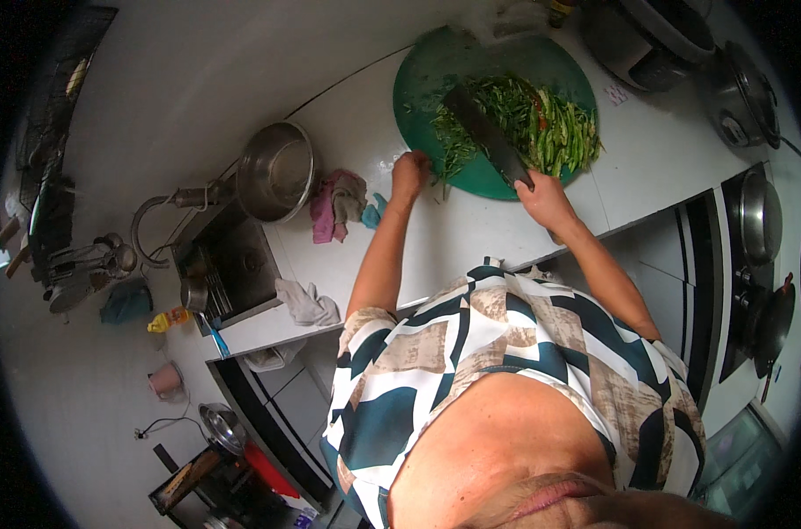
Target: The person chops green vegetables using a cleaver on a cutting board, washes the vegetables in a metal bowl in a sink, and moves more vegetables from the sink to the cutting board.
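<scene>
My right hand (547, 203) is shut around the handle of a cleaver (483, 132) with a broad dark blade. The blade lies slantwise over a round green cutting board (419, 112). Thin-cut green peppers (562, 135) cover the board's right side, with a little red among them. Finer green shreds (455, 142) are scattered left of the blade, some reaching the board's rim. At the board's lower left edge is my left hand (412, 173), its fingers curled in; nothing shows in it.
Left of the board are crumpled cloths (347, 198), a metal pot (278, 172) by the faucet, and a sink (242, 264). A grey rag (308, 303) lies at the counter edge. Cookers (645, 46) stand at the far right, near a stove with a lidded pan (761, 218) and a wok (775, 324).
</scene>
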`<state>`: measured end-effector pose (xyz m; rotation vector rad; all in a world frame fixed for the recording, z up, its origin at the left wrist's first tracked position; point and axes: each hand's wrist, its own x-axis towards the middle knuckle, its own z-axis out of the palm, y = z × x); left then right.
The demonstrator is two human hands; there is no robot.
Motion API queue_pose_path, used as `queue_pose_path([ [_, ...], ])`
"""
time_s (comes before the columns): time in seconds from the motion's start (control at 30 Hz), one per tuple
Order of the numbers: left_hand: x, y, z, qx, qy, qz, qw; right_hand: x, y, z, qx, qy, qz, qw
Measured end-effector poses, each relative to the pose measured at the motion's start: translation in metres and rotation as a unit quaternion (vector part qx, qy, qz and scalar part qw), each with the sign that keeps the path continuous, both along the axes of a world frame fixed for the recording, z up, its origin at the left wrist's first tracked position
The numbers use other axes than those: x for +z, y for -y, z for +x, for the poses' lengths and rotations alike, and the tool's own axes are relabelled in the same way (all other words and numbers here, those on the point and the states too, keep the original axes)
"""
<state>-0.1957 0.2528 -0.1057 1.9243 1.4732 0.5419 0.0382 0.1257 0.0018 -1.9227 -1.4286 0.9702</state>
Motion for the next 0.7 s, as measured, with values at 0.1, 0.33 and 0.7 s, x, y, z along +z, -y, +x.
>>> queue_pose_path([
  [0.1,-0.001,0.021,0.016,0.004,-0.006,0.035,0.999,-0.004,-0.002,-0.007,0.038,0.027,-0.017,0.999],
  [0.33,0.013,0.045,0.033,0.017,-0.011,0.100,0.995,0.005,-0.005,-0.024,0.115,0.108,-0.040,0.987],
  [0.7,-0.004,0.032,0.011,-0.025,-0.062,0.144,0.987,0.004,-0.012,-0.028,0.096,0.138,-0.043,0.985],
])
